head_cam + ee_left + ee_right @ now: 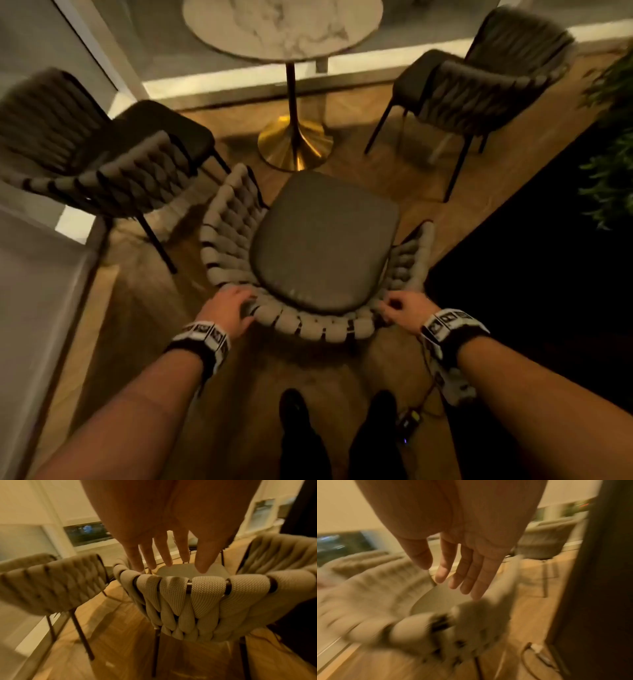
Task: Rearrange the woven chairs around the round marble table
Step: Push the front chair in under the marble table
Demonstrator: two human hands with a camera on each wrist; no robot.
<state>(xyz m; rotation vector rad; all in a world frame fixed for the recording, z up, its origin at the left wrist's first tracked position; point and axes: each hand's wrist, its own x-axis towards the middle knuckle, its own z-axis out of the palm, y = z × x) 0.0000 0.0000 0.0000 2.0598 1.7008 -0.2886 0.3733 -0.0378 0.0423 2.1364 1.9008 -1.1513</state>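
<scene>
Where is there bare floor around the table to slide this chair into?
Bare floor lies between the near chair and the table's gold base, and on between that base and the right chair. It is tight on the left, where the left chair nearly meets the near chair's arm.

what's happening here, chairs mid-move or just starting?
A person stands behind the nearest woven chair, which faces the round marble table. The left hand and right hand are at the top of its backrest, fingers straight in both wrist views, with no grip closed round the rail. Two more woven chairs, left chair and right chair, stand either side of the table.
</scene>
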